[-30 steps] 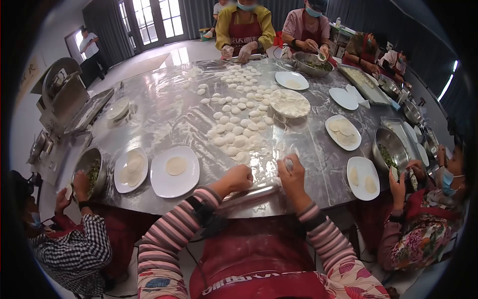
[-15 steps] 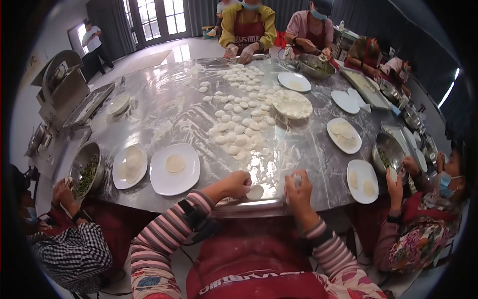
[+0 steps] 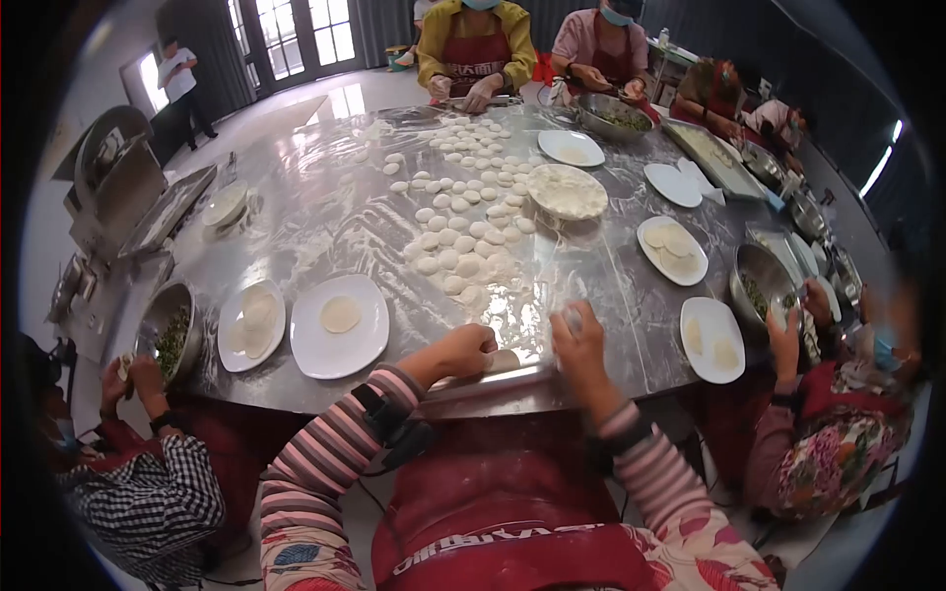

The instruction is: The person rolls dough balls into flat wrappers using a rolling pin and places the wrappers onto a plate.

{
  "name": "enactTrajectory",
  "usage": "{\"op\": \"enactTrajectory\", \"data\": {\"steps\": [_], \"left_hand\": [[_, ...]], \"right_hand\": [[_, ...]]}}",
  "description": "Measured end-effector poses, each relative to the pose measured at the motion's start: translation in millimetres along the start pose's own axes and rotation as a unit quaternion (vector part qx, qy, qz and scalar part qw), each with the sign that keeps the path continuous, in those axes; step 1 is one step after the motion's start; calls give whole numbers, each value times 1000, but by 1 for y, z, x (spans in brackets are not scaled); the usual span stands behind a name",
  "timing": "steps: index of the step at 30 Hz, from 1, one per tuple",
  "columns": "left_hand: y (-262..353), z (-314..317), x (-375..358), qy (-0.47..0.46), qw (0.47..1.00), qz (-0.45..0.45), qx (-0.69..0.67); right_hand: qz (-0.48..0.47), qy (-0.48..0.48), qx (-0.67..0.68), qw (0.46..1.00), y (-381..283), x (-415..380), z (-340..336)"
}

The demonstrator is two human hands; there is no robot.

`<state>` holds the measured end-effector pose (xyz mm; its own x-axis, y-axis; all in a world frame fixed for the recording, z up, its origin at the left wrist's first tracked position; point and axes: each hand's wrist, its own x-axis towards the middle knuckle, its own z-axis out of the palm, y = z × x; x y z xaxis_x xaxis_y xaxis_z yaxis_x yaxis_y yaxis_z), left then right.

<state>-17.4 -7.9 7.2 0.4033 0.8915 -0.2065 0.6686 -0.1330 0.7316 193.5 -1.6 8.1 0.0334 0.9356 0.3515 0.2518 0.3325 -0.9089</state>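
Note:
My left hand (image 3: 467, 352) is closed at the near table edge, its fingertips at the rim of a small round dough wrapper (image 3: 503, 361). Just right of that wrapper, my right hand (image 3: 579, 345) is curled round a pale, rounded object that is mostly hidden and smeared by motion. Ahead of both hands, several small dough pieces (image 3: 459, 239) lie spread in flour. On the left, a square white plate (image 3: 308, 353) holds one flat wrapper (image 3: 340, 314).
A flour bowl (image 3: 568, 192) stands beyond my right hand. White plates with wrappers (image 3: 672, 246) line the right side, and another plate (image 3: 235, 347) sits left. Filling bowls (image 3: 185, 340) stand before co-workers at both sides. More people work along the far side.
My right hand has shifted slightly left and up, closer to the wrapper. My left hand stays at the wrapper's rim. The whole view has tilted a little.

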Motion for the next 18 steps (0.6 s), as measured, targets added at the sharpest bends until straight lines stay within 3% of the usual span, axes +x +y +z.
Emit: {"op": "enactTrajectory", "data": {"steps": [2,3,4,8,10,12,14,15,18], "left_hand": [[8,-4,5,4,1000,0,24],[4,-2,12,41,998,-5,49],[7,-2,13,80,994,-11,71],[2,-1,11,41,996,32,67],[-13,6,11,66,993,37,92],[-11,4,-4,21,999,-21,-37],[-4,5,-5,3,1000,-15,-3],[-3,7,0,45,999,-11,20],[2,4,13,94,994,9,59]], "right_hand": [[-99,24,-51,993,4,32,23],[-102,26,-49,993,7,38,28],[-89,15,-50,995,7,42,32],[-23,10,-44,999,20,8,5],[28,15,-14,999,7,-27,-14],[61,10,22,998,1,-31,-10],[-16,25,-4,1000,8,-2,4],[-93,35,-59,993,0,14,12],[-81,10,-67,994,1,37,26]]}}
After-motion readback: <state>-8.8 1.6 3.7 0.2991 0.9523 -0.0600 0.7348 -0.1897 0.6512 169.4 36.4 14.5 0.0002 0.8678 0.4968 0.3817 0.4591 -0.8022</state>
